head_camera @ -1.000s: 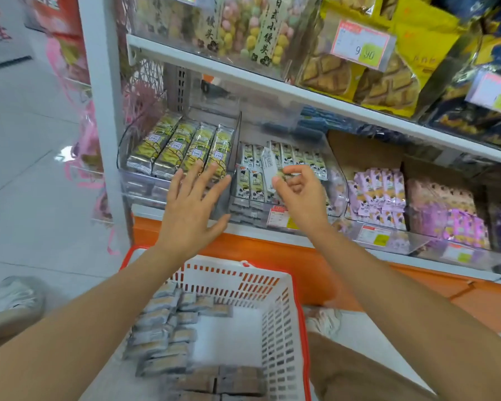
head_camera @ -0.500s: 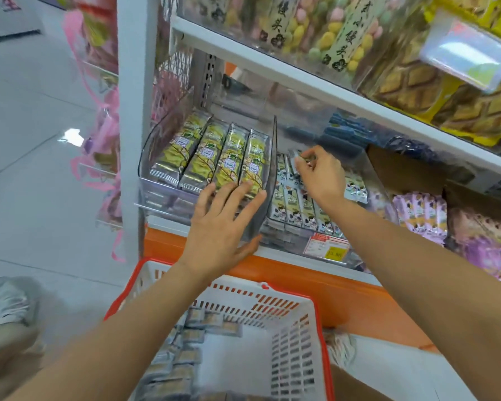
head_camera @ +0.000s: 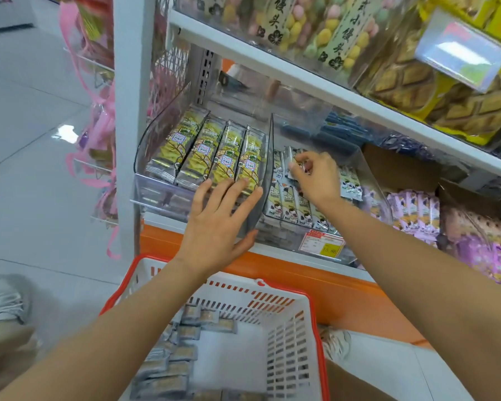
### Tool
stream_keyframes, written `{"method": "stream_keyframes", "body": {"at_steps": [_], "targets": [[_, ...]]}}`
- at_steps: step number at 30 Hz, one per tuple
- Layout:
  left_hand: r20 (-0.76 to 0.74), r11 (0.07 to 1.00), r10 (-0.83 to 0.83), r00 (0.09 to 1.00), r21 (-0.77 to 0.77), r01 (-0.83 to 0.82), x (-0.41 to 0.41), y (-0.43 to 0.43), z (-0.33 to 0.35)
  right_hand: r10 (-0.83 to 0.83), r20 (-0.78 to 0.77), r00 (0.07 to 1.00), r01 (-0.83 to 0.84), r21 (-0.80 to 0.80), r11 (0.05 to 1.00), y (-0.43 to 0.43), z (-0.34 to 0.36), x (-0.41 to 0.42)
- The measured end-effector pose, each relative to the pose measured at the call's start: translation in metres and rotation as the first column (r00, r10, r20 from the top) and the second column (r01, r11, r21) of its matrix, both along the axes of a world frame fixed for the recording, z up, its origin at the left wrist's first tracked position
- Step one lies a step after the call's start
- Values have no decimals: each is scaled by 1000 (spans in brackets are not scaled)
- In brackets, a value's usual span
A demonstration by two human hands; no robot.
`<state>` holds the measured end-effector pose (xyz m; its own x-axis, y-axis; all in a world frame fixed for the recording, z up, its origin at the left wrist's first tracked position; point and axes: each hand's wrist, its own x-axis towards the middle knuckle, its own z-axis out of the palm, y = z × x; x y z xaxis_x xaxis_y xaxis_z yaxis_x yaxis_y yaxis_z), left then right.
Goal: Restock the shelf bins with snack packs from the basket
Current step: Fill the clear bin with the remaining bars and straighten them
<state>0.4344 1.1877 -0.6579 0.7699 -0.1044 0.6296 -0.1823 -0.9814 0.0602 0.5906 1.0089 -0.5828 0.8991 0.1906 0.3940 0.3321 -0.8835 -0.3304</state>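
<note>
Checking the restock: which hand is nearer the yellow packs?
Left. The left hand touches the yellow packs at their fronts; the right hand is past the clear divider, pinching a pack in the next bin.

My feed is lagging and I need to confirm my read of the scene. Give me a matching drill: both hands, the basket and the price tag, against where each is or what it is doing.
Things:
1. left hand
2. right hand
3. basket
4. price tag

States:
A. lowest in view, grey packs inside
B. pinches a small pack over the cartoon-pack bin
C. stuck on the front of the cartoon-pack bin
D. fingers straight, at the front ends of the yellow packs

Pairs: 1-D, 2-B, 3-A, 4-C
</note>
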Motion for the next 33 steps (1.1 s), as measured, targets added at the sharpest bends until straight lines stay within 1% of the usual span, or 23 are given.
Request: {"method": "stream_keyframes", "body": {"at_steps": [3, 5, 7, 9, 12, 14, 17, 19, 21, 24, 26, 28, 31, 33], "targets": [[-23, 1000, 6, 1000, 24, -6, -4, -2, 3, 49, 22, 999, -52, 127, 991, -5, 1, -17], [-30, 999, 5, 1000, 46, -3, -9, -4, 5, 95, 33, 995, -100, 232, 967, -5, 3, -35], [-16, 999, -4, 1000, 48, 5, -14, -8, 5, 161, 38, 986, -164, 352, 922, -3, 5, -59], [20, 1000, -16, 1000, 16, 15, -20, -16, 3, 232, 27, 972, -219, 448, 867, -3, 4, -87], [56, 998, -61, 997, 18, 60, -33, -24, -11, 330, 25, 944, -294, 523, 800, -8, -2, -126], [24, 993, -100, 995, 64, 98, -43, -23, -22, 374, -1, 927, -309, 563, 767, -15, -11, -147], [-112, 982, -147, 983, 105, 159, -52, -17, -44, 428, -91, 899, -293, 601, 743, -24, -41, -172], [-242, 978, -123, 963, 133, 159, -54, -11, -62, 460, -157, 874, -288, 596, 750, -28, -70, -185], [-381, 982, -51, 923, 149, 116, -56, -4, -80, 476, -226, 850, -292, 551, 782, -31, -104, -195], [-542, 987, 32, 840, 149, 58, -56, 7, -102, 461, -404, 790, -254, 468, 846, -39, -154, -205], [-586, 983, 77, 807, 180, 37, -54, 14, -115, 441, -500, 746, -245, 409, 879, -43, -187, -209], [-596, 980, 104, 796, 198, 20, -52, 19, -129, 412, -571, 710, -235, 360, 903, -46, -217, -212], [-602, 987, 97, 792, 160, 0, -51, 26, -149, 355, -641, 680, -188, 316, 930, -45, -251, -209], [-602, 990, 100, 793, 136, -22, -51, 28, -159, 299, -671, 678, -108, 312, 944, -41, -270, -203]]}}
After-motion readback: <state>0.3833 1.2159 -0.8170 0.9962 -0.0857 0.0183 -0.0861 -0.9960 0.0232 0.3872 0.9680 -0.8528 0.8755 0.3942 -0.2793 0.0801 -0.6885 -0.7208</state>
